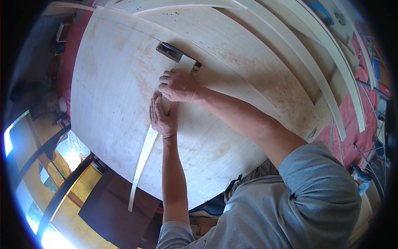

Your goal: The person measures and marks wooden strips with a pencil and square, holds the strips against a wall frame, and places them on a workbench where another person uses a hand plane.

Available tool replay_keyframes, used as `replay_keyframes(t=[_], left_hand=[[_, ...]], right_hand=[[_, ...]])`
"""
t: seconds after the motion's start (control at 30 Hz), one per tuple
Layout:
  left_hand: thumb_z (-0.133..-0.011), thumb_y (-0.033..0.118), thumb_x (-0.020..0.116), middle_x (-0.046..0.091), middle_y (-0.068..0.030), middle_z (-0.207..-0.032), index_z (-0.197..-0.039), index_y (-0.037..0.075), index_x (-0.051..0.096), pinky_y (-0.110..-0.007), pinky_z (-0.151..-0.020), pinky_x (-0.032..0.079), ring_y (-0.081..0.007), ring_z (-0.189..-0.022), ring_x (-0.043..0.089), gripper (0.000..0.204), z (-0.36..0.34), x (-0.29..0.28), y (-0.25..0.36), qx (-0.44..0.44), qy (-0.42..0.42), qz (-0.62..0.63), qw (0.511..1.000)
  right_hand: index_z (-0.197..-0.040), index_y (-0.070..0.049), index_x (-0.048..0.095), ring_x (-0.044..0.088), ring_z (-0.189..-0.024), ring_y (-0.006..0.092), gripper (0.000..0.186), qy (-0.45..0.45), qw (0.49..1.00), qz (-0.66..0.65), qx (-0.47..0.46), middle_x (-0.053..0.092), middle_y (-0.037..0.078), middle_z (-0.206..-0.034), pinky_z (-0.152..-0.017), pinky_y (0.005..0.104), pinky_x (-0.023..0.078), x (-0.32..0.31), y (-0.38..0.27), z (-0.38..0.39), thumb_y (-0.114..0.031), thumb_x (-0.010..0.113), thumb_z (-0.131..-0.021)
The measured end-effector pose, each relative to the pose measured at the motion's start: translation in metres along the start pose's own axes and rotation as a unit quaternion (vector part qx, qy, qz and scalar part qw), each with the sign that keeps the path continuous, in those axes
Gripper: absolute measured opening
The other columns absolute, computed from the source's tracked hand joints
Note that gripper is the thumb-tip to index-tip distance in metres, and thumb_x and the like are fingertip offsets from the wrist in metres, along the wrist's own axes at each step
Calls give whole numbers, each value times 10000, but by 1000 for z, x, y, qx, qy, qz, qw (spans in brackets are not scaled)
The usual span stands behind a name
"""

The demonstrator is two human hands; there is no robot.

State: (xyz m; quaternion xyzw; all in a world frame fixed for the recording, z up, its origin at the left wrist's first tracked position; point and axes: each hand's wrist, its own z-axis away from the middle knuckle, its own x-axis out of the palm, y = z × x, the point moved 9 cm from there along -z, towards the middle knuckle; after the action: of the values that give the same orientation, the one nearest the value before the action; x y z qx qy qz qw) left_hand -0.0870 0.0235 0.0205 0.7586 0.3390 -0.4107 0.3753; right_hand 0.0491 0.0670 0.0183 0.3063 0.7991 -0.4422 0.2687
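A long, pale, thin wooden strip (144,161) runs from beneath my left hand (163,119) past the near edge of the board. My left hand is closed around its upper part. Just above it, my right hand (177,86) is curled into a fist over the same line, almost touching my left fingers. What lies inside the right fist is hidden. A pale piece (166,104) shows between the two hands. Beyond my right hand, a dark block with shiny metal parts (176,54) lies slantwise on the large pale wooden board (112,95).
Reddish dust lies over the board. Long curved wooden strips (290,39) stretch along the far and right sides. Red cloth (360,143) hangs at the right, near thin metal rods (369,99). A dark brown panel (118,207) is below the board at the lower left.
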Motion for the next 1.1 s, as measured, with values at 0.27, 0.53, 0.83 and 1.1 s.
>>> replay_keyframes(t=[0.27, 0.53, 0.83, 1.1], left_hand=[[-865, 482, 856, 724, -161, -1330, -1279, 40, 676, -458, -1049, 564, -367, -1241, 694, 632, -4, 1, 1, 11, 3, 10, 1000], [-868, 476, 853, 724, -160, -1330, -1277, 38, 678, -465, -1052, 562, -373, -1238, 695, 624, -6, 4, -1, 10, 0, 6, 1000], [-882, 478, 840, 717, -179, -1337, -1287, 27, 673, -473, -1058, 557, -381, -1246, 688, 628, -6, 6, -5, 7, -6, 4, 1000], [-879, 482, 844, 719, -169, -1338, -1281, 32, 679, -472, -1062, 555, -370, -1247, 690, 625, -6, 7, -6, 5, -8, -7, 1000]], right_hand=[[-750, -183, 653, 648, -951, 160, 150, -16, 1000, -1, 9, 646, -33, -873, -878, 330, 525, 3, 4, -1, -245, 734, -860], [-760, -184, 658, 652, -971, 155, 144, -29, 1000, 2, 13, 652, -36, -884, -899, 330, 526, 4, 6, -3, -245, 732, -867], [-761, -190, 666, 652, -971, 157, 137, -28, 999, 5, 17, 660, -38, -889, -892, 329, 529, 9, 8, -3, -250, 738, -862], [-777, -195, 698, 667, -969, 167, 119, -37, 999, 14, 14, 684, -34, -887, -884, 326, 538, 12, 9, -5, -273, 716, -865]])
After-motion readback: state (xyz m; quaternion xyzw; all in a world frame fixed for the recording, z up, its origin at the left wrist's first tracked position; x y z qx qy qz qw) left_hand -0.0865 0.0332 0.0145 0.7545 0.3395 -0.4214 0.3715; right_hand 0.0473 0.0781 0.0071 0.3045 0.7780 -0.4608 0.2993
